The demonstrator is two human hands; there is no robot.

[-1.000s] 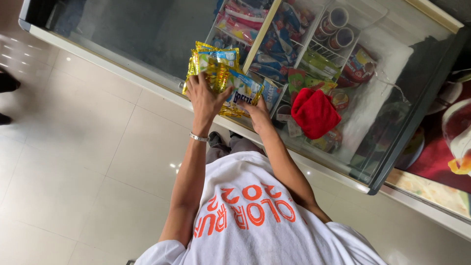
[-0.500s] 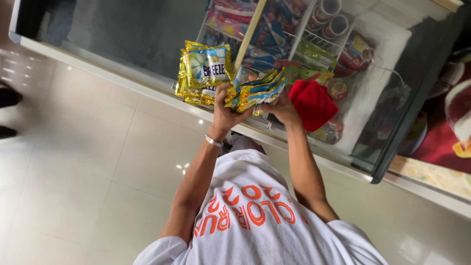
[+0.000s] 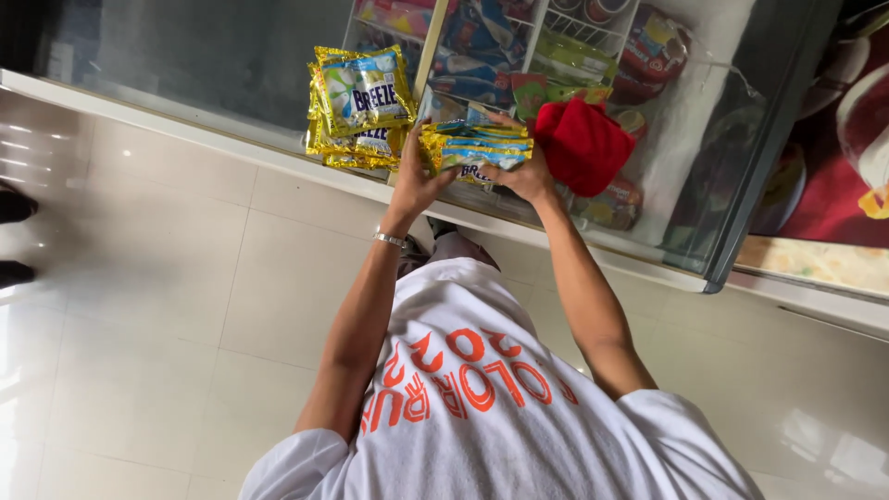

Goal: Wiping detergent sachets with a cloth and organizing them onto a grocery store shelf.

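Both my hands hold a small bundle of yellow-and-blue sachet packets flat over the glass lid of a chest freezer. My left hand, with a metal bracelet on its wrist, grips the bundle's left end. My right hand grips its right end. A bigger stack of the same yellow packets lies on the glass just left of my left hand. A red cloth lies on the lid right beside my right hand.
Under the glass are wire baskets with colourful wrapped ice creams and tubs. The freezer's dark right edge meets a red-patterned surface. Pale tiled floor lies below. A person's dark shoes show at the left edge.
The large packet stack went from my left hand onto the freezer glass at the left. Both hands now hold only a smaller bundle, lower and flatter over the lid.
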